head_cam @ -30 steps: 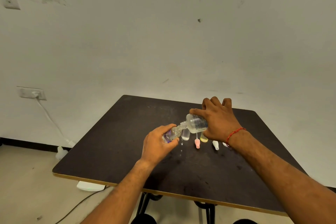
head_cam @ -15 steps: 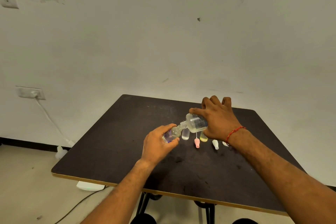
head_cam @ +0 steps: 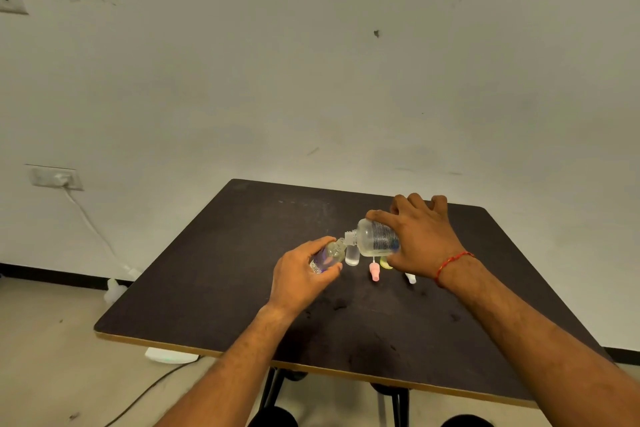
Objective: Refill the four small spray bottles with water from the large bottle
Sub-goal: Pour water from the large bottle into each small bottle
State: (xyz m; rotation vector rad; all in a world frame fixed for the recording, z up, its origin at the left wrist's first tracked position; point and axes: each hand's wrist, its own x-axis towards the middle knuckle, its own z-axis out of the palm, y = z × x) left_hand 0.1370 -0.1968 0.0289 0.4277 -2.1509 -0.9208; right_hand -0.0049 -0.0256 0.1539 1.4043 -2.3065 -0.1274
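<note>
My right hand grips the large clear bottle, tipped on its side with its neck pointing left. My left hand holds a small spray bottle with a purple label, tilted so its mouth meets the large bottle's neck. A small clear bottle stands upright just behind them on the dark table. A pink spray cap lies on the table below the large bottle. A yellow-green piece and a white cap show partly under my right hand.
The table's near edge runs with a light trim. A wall socket with a white cable hangs at the left wall, and a white device lies on the floor under the table's left corner.
Both hands and both bottles hold nearly the same pose; the drops seen falling onto the table below the small bottle a second ago are gone.
</note>
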